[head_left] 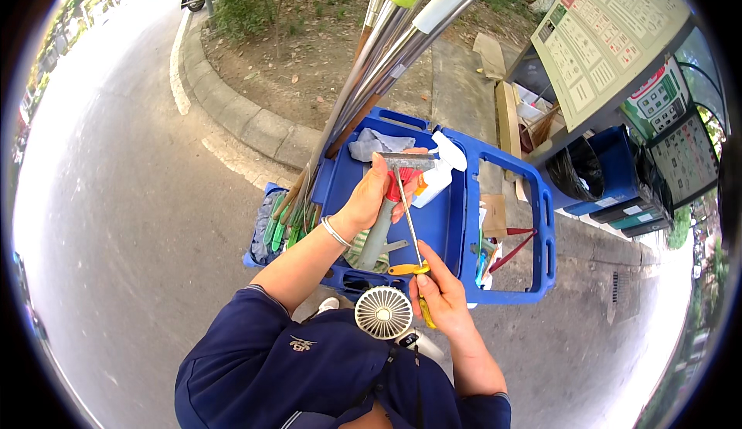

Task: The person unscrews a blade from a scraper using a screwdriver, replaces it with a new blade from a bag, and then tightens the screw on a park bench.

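The left hand (369, 195) is closed around the grey handle of a scraper tool (390, 197), whose flat metal head sits at its fingertips and whose handle runs down and slightly left below the palm, over the blue cart (456, 228). Left of this hand, a bundle of long poles (371, 66) leans up and to the right out of the cart, with green-handled tools (282, 224) at its foot. Just right of the fingers lies a white spray bottle (439, 172), tilted, with an orange patch on its side. The right hand (439, 294) grips the yellow handle of a screwdriver (410, 224); its thin shaft points up and slightly left, its tip meeting the scraper's head. Far up and right of both hands stand large pale rectangular sign boards (610, 35) with coloured grids, and below them blue and green bins (618, 189).
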`<move>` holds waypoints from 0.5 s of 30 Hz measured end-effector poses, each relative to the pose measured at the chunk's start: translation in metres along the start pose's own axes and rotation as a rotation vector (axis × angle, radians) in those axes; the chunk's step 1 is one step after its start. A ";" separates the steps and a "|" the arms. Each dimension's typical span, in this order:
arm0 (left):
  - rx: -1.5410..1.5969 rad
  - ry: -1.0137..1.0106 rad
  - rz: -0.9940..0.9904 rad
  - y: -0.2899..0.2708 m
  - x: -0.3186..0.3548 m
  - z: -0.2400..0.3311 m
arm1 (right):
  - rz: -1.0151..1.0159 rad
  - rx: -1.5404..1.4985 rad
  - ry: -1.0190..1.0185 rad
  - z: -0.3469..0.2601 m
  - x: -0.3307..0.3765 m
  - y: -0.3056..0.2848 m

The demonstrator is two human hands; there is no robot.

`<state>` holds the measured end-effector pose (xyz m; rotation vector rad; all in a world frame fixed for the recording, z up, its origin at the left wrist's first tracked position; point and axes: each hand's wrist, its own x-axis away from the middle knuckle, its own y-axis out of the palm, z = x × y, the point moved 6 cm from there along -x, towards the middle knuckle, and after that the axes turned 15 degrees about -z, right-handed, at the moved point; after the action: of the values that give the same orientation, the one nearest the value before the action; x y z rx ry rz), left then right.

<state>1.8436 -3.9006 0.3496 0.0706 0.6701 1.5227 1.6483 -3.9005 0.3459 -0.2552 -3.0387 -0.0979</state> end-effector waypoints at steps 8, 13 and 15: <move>-0.408 0.025 0.180 -0.015 0.012 -0.005 | 0.070 0.189 0.098 -0.005 -0.003 0.001; -0.305 0.053 0.245 -0.023 0.013 -0.014 | 0.235 0.981 -0.068 -0.002 -0.018 0.003; -0.304 0.038 0.134 -0.031 0.013 -0.031 | 0.306 1.015 -0.084 -0.001 -0.023 0.001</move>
<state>1.8564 -3.9018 0.3058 -0.1464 0.4642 1.7437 1.6710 -3.9037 0.3443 -0.6001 -2.6368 1.4179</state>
